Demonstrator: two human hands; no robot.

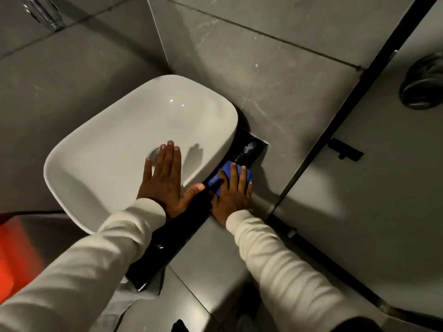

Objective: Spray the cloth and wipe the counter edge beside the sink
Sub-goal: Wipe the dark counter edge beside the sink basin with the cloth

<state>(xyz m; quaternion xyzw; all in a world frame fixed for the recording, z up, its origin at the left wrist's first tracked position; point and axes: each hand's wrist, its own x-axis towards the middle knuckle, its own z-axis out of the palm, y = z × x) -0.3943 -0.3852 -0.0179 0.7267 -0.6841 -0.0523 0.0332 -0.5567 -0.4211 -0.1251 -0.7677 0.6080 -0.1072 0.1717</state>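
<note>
A white basin sink (pixel 115 149) sits on a narrow black counter (pixel 177 226) that runs along its right side. My right hand (pixel 231 195) presses a blue cloth (pixel 225 172) flat onto the black counter edge, fingers spread over it. A wet, foamy patch (pixel 248 148) shines on the counter just beyond the cloth. My left hand (pixel 165 178) rests flat and empty on the sink's rim, fingers extended over the bowl near the drain (pixel 154 153). No spray bottle is in view.
Grey tiled walls enclose the sink. A chrome tap (pixel 42 13) shows at top left. A grey partition door with a black frame (pixel 335 130) and a round knob (pixel 422 85) stands right. Something orange-red (pixel 14 255) sits at lower left.
</note>
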